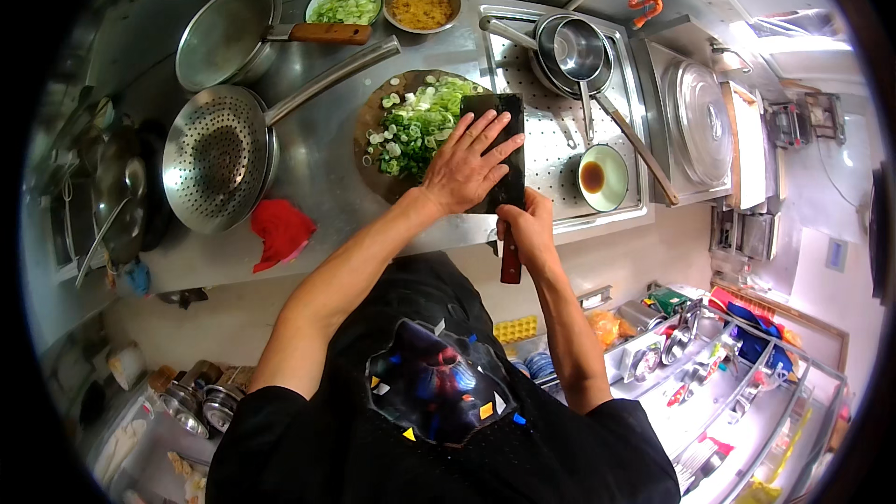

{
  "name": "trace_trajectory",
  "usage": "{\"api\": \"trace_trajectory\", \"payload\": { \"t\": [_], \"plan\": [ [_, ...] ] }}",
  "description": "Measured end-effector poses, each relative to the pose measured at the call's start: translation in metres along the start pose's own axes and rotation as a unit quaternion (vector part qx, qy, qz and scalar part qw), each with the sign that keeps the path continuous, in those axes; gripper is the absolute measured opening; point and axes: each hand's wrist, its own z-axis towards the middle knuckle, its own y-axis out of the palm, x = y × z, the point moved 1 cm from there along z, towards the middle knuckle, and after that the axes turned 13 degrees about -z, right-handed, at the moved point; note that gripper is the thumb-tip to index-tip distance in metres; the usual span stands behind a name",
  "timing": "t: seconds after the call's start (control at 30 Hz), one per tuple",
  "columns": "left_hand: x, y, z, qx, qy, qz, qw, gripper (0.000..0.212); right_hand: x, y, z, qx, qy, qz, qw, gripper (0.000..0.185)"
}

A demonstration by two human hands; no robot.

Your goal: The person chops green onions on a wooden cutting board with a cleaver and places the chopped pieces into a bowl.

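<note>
My right hand (pixel 530 227) is closed around the reddish-brown wooden handle of a cleaver (pixel 509 112). The dark, broad blade lies over the right side of a round chopping board (pixel 371 112). My left hand (pixel 470 164) rests on the blade with its fingers spread, pointing up and right. Chopped green onions (pixel 420 119), white and green pieces, are heaped on the board just left of the blade. Part of the board and the blade's lower left are hidden beneath my left hand.
A perforated strainer (pixel 217 157), a lidded pan (pixel 227 35) and a red cloth (pixel 281 232) lie left. Behind are a bowl of sliced greens (pixel 346 3) and a bowl of yellow-orange food (pixel 421 7). Right are stacked pots (pixel 575 49) and a bowl of brown liquid (pixel 612 178).
</note>
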Motion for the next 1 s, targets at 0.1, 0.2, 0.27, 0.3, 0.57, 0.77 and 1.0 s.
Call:
{"api": "trace_trajectory", "payload": {
  "t": [0.1, 0.2, 0.27, 0.3, 0.57, 0.77, 1.0],
  "plan": [
    [-0.017, -0.003, 0.006, 0.014, -0.015, 0.024, 0.999, 0.052, 0.003, 0.0, -0.011, -0.015, 0.009, -0.001, 1.0, 0.003],
    [-0.046, -0.007, 0.011, 0.05, -0.018, 0.073, 0.996, 0.049, 0.009, 0.0, -0.024, -0.012, 0.027, -0.022, 0.999, 0.002],
    [-0.068, -0.016, 0.009, 0.067, -0.018, 0.12, 0.99, 0.046, 0.011, -0.001, -0.035, -0.009, 0.047, -0.05, 0.998, 0.006],
    [-0.073, -0.021, 0.009, 0.072, -0.017, 0.138, 0.988, 0.044, 0.016, -0.003, -0.041, -0.003, 0.051, -0.045, 0.998, 0.009],
    [-0.067, -0.114, -0.028, 0.16, 0.095, 0.115, 0.976, 0.023, 0.081, 0.005, -0.079, 0.012, -0.06, -0.246, 0.967, 0.031],
    [-0.083, -0.128, -0.224, 0.164, -0.223, 0.084, 0.957, 0.039, 0.091, 0.097, -0.058, -0.098, -0.133, -0.416, 0.894, 0.043],
    [-0.109, -0.153, -0.337, 0.003, -0.277, 0.193, 0.941, 0.041, 0.114, 0.236, 0.014, -0.177, 0.006, -0.191, 0.966, 0.038]
  ]
}}
